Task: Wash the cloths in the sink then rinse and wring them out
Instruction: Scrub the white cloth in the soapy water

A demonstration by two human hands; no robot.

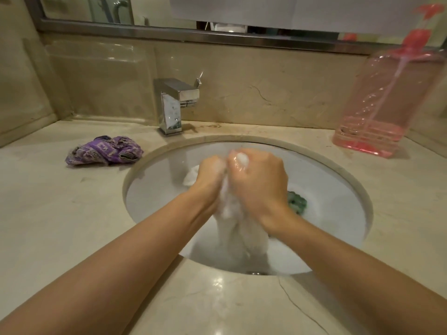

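While both hands meet over the middle of the sink [154, 180], they bunch a soapy white cloth [238, 228] between them. The left hand [210, 172] has its fingers curled into the upper part of the cloth, and the right hand [258, 180] is closed in a fist around the same bunch, with foam [242, 158] showing at its top by the thumb. The two hands touch, knuckles together, and the rest of the white cloth hangs down from them into the basin, its lower end blurred against the white bowl. A bit more white fabric peeks out behind the left hand.

Just beside the right wrist, lower in the basin, lies a green cloth [297, 203], partly hidden by that wrist. A third one, a purple patterned cloth [104, 149], sits crumpled on the marble counter [60, 213] to the left of the sink, apart from the rim.

The square chrome tap [173, 105] stands behind the basin, on its left side; no water can be seen coming from it. At the far right of the counter stands a clear pink pump bottle [387, 97], with only a little pink liquid low inside. A mirror [217, 10] with a metal frame runs along the wall above.
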